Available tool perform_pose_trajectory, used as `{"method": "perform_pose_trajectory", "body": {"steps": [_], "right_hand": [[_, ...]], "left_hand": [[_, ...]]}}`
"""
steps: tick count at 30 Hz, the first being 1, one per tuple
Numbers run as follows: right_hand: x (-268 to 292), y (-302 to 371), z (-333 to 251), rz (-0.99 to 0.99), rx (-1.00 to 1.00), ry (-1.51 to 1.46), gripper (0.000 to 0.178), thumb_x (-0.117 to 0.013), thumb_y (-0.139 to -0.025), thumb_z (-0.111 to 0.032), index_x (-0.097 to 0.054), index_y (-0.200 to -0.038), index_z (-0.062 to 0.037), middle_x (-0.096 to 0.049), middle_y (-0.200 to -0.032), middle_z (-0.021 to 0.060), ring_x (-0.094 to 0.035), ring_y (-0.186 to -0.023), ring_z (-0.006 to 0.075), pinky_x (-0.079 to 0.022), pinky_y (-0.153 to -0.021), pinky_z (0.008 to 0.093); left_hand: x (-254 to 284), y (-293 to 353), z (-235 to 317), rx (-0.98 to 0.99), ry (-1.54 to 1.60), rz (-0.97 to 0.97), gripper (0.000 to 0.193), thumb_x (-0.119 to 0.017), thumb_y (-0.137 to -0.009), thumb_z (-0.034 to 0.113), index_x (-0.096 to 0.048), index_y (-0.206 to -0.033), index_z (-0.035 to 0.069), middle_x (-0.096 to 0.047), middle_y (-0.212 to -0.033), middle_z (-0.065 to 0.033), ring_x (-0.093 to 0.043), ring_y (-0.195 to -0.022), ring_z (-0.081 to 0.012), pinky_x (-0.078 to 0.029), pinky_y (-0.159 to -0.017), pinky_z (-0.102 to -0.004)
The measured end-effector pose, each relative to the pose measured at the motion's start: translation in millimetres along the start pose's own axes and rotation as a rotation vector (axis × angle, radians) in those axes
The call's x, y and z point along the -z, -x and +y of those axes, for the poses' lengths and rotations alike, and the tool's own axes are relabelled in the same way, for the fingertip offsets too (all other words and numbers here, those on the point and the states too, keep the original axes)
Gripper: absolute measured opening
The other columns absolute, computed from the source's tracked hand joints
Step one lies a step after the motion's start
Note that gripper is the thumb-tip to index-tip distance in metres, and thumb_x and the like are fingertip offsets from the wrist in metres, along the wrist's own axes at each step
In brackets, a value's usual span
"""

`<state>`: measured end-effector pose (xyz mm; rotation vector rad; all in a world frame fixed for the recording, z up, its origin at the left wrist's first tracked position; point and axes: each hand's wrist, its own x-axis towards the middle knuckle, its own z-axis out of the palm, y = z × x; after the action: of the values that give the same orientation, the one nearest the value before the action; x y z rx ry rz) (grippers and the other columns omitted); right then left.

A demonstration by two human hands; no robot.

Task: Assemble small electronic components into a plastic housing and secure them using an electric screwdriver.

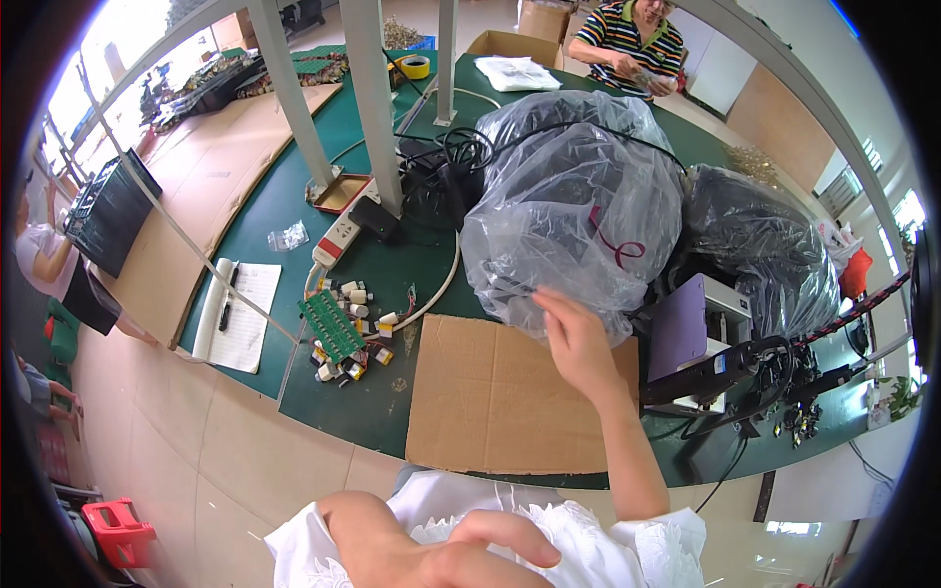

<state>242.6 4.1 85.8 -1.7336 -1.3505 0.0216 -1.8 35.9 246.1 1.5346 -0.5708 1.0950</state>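
Observation:
My right hand (578, 338) reaches forward with its fingers stretched out, at the near edge of a large clear plastic bag (549, 220). Whether the fingertips touch the plastic I cannot tell. Dark contents show through the bag, and a dark red ribbon (618, 240) lies on it. Below that hand is a flat brown cardboard sheet (490, 392) on the green table (392, 402). My left hand (490, 554) is held close to my body at the lower edge of the picture, partly cut off. One bent finger or thumb shows; the others are hidden.
Left of the cardboard are a green circuit board (333, 325) with small wired parts, a notebook (240, 323) and a power strip (338, 240). A purple-sided metal device (681, 328) and another bagged bundle (755, 240) stand right. White posts (371, 98) rise behind; a co-worker (642, 44) is across the table.

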Motion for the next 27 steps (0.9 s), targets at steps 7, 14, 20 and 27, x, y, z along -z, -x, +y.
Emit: {"method": "perform_pose_trajectory", "body": {"steps": [7,14,20,27], "right_hand": [[-13.0,-50.2,54.1,0.223,-0.078,0.393,0.037,-0.052,-0.088,-0.012,-0.051,-0.124,-0.0008,-0.059,-0.117,0.0214,-0.053,-0.112,0.0378,-0.043,-0.095,0.0440],[-20.1,-75.4,55.6,-0.257,-0.540,0.567,0.056,-0.066,-0.082,-0.034,-0.048,-0.125,-0.0030,-0.065,-0.099,0.0225,-0.062,-0.096,0.0395,-0.049,-0.082,0.0449],[2.4,-80.2,62.8,-0.281,-0.351,0.580,0.056,-0.064,-0.083,-0.041,-0.051,-0.123,-0.0031,-0.065,-0.096,0.0239,-0.062,-0.093,0.0406,-0.049,-0.081,0.0479],[-6.7,-34.7,8.5,0.014,-0.176,0.372,0.039,-0.053,-0.092,-0.023,-0.052,-0.127,-0.0062,-0.062,-0.112,0.0203,-0.059,-0.103,0.0373,-0.046,-0.089,0.0446]], "left_hand": [[11.8,-11.4,-9.4,-0.191,-0.531,-0.126,0.009,-0.066,-0.080,0.014,-0.067,-0.089,0.017,-0.064,-0.095,-0.0025,-0.055,-0.092,-0.0211,-0.043,-0.081,-0.0421],[20.0,22.1,-109.8,0.350,-0.705,-0.323,0.018,-0.066,-0.076,0.009,-0.066,-0.094,0.011,-0.060,-0.095,-0.0056,-0.056,-0.092,-0.0263,-0.045,-0.081,-0.0386],[28.2,58.6,-163.5,0.455,-0.875,-0.279,0.020,-0.064,-0.076,0.008,-0.064,-0.096,0.007,-0.060,-0.094,-0.0082,-0.055,-0.093,-0.0285,-0.045,-0.081,-0.0390],[35.9,99.2,-181.9,0.833,-0.412,0.113,0.028,-0.055,-0.089,0.012,-0.055,-0.117,0.007,-0.061,-0.100,-0.0066,-0.057,-0.095,-0.0239,-0.047,-0.081,-0.0360]]}}
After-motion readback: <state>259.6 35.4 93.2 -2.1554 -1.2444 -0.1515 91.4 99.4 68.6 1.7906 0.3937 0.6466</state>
